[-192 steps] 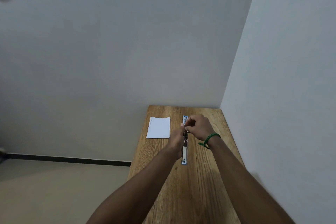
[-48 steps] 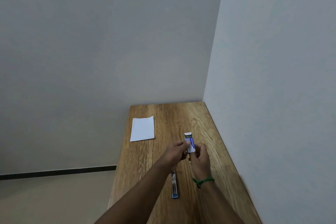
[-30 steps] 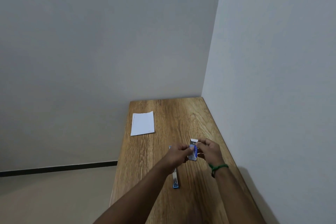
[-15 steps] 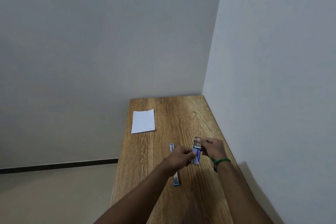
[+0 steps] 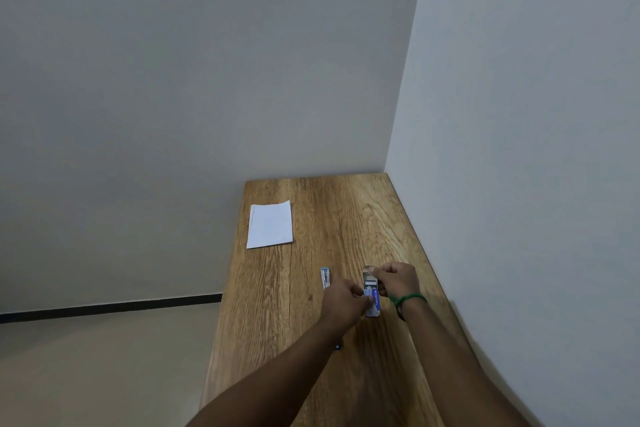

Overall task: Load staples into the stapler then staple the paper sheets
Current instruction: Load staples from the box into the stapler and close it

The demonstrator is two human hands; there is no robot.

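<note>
While I hold the small blue and white cardboard staple box [image 5: 372, 298] between both hands, I am working at its open upper end, where the inner tray looks pulled out a little. My left hand [image 5: 343, 302] pinches the lower, blue part of the box, and my right hand [image 5: 394, 281] closes its fingers on the upper end; so both hands are clamped on the same box, close together above the brown wooden table [image 5: 311, 322]. I cannot tell if a strip of staples is already between my fingers, it is too small to see. The long narrow blue and silver stapler [image 5: 325, 277] lies flat on the table just to the left of my left hand, partly hidden under my forearm, and nothing touches it. The white paper sheets [image 5: 270, 225] lie far from me, near the left edge of the table, well apart from the stapler. I judge that the staples are not yet loaded. If I pull too hard, the tray may come out fully and the staples may scatter on the table or break into short pieces. Also my left forearm passes over the stapler and could push it.
</note>
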